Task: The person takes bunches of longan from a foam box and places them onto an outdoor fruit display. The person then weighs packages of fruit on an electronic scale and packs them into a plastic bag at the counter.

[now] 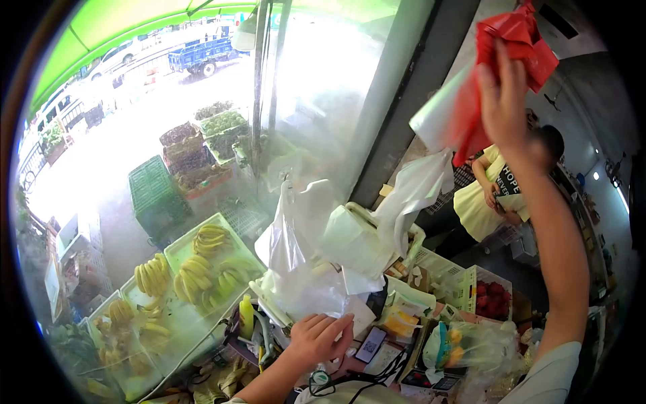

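Note:
Raised at the upper right, my right hand (503, 101) is closed on a red plastic bag (515, 37). A whitish, blurred sheet or roll (441, 111) shows beside the red plastic; I cannot tell whether my fingers hold it too. My left hand (319, 340) is low in the middle, palm down, with its fingers loosely stretched and nothing visible in them. Just beyond it lies a heap of white plastic bags (293, 239). Another white bag (414, 192) hangs to the right of that heap. A phone (371, 345) with a lit code lies right of my left hand.
Bananas (195, 276) fill trays behind the cloudy pane on the left. A yellow bottle (246, 316) stands near my left forearm. At right are a basket of red fruit (492, 299) and a clear bag with orange fruit (456, 343). A person (494, 192) stands behind.

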Demonstrator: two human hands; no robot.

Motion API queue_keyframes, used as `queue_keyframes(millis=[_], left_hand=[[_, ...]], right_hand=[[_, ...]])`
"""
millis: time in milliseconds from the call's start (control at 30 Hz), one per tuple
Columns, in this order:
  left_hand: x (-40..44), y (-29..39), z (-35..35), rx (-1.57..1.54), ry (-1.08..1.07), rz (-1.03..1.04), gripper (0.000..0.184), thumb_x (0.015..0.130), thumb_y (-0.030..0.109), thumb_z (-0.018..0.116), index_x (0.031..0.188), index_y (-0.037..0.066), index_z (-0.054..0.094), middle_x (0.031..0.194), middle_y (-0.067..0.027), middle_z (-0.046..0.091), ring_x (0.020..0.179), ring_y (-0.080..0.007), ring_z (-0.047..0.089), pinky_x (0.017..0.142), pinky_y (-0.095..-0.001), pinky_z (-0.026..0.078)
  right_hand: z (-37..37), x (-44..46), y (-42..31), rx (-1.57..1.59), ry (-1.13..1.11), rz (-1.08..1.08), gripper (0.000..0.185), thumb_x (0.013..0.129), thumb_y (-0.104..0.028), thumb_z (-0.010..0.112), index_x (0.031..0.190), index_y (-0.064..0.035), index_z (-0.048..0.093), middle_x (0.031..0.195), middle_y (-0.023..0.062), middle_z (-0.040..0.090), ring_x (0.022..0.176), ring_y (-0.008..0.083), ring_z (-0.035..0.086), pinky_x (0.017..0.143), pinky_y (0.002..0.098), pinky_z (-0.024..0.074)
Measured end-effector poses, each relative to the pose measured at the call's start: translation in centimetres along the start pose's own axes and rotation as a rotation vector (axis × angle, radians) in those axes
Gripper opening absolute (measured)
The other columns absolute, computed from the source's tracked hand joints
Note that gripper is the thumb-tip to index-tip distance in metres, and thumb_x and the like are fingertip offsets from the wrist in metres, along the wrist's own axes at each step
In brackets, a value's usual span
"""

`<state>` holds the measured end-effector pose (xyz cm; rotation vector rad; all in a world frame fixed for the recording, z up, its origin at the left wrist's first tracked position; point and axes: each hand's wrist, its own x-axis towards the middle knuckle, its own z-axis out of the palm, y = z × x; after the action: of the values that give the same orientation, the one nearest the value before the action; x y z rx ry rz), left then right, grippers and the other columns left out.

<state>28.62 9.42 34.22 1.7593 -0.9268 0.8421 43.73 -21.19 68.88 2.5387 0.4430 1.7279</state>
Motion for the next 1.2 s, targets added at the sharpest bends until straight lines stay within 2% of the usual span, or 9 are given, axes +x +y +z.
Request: queue_keyframes(millis=[100,267,300,433,600,700,967,1133,1200], left_hand=[[0.0,0.5,0.2,0.058,-0.029,0.015,0.023,0.07,0.0,0.071,0.092,0.006,0.068,0.063,0.0001,0.062,0.049,-0.0142,0.058,0.047,-0.0258,0.044],[-0.2,0.8,0.4,0.117,-0.001,-0.011,0.015,0.074,0.005,0.072,0.088,0.009,0.07,0.058,0.0012,0.056,0.048,-0.0154,0.056,0.044,-0.0287,0.042],[-0.3,0.8,0.5,0.114,0.005,-0.011,0.014,0.075,0.006,0.072,0.088,0.01,0.07,0.058,0.0009,0.056,0.048,-0.016,0.056,0.045,-0.0294,0.043],[-0.3,1.3,0.4,0.143,0.029,-0.022,0.011,0.076,0.006,0.072,0.085,0.011,0.069,0.058,0.0006,0.057,0.05,-0.0173,0.059,0.046,-0.0304,0.045],[-0.6,1.3,0.8,0.176,0.02,-0.034,0.008,0.078,0.007,0.071,0.085,0.011,0.069,0.059,-0.0001,0.058,0.052,-0.0185,0.061,0.049,-0.0318,0.047],[-0.8,1.6,0.9,0.171,-0.018,-0.057,0.009,0.077,0.007,0.072,0.084,0.012,0.069,0.061,-0.0002,0.06,0.053,-0.0195,0.061,0.05,-0.032,0.048],[-1.2,1.2,1.6,0.165,-0.101,-0.033,0.009,0.083,0.003,0.07,0.091,0.007,0.07,0.06,-0.0012,0.061,0.049,-0.0153,0.058,0.049,-0.029,0.046],[-1.9,4.4,1.3,-0.16,-0.154,-0.329,0.015,0.091,0.005,0.066,0.104,0.001,0.07,0.072,-0.006,0.067,0.06,-0.0137,0.063,0.059,-0.026,0.05],[-3.1,7.7,0.8,-0.567,-0.302,-0.641,0.023,0.096,0.013,0.062,0.115,0.001,0.066,0.087,-0.0089,0.07,0.072,-0.0151,0.066,0.068,-0.028,0.053]], right_hand=[[2.1,-4.2,-2.7,0.05,-0.016,0.056,0.089,0.088,-0.027,0.073,0.156,-0.0138,0.016,0.156,0.0287,0.014,0.139,0.0491,0.031,0.109,0.0542,0.0364],[2.7,-4.1,0.5,0.234,0.113,0.33,0.079,0.082,-0.035,0.079,0.144,-0.0087,0.037,0.138,0.0278,0.047,0.121,0.0407,0.053,0.098,0.0456,0.0451],[2.0,-4.0,0.0,0.186,0.153,0.484,0.061,0.08,-0.04,0.081,0.124,-0.0044,0.057,0.112,0.0217,0.066,0.102,0.0347,0.065,0.088,0.0401,0.0497],[-1.2,-3.7,0.9,0.189,0.093,0.534,0.042,0.083,-0.041,0.077,0.088,0.0002,0.07,0.078,0.0153,0.071,0.072,0.028,0.069,0.069,0.0376,0.0519],[-5.3,-4.5,-0.4,0.156,-0.046,0.297,0.034,0.094,-0.034,0.064,0.089,-0.0005,0.064,0.077,0.0248,0.062,0.074,0.0452,0.06,0.061,0.0435,0.0469],[-6.8,-5.6,-0.4,0.114,-0.054,0.108,0.022,0.098,-0.022,0.053,0.103,-0.0019,0.06,0.084,0.025,0.063,0.077,0.0458,0.059,0.067,0.0453,0.0483],[-11.1,-8.4,-0.9,0.128,-0.231,0.338,0.028,0.09,-0.017,0.05,0.104,0.0037,0.061,0.097,0.0331,0.064,0.093,0.0476,0.063,0.082,0.0514,0.0503],[-17.9,-18.1,-8.4,0.444,-0.41,0.564,0.019,0.091,-0.015,0.048,0.085,0.0024,0.052,0.07,0.0195,0.062,0.063,0.0324,0.064,0.059,0.0442,0.0484],[-20.3,-23.7,-12.3,0.607,-0.313,0.621,0.021,0.096,-0.01,0.045,0.11,0.0036,0.053,0.057,0.0077,0.045,0.05,0.011,0.048,0.048,0.0325,0.0383]])
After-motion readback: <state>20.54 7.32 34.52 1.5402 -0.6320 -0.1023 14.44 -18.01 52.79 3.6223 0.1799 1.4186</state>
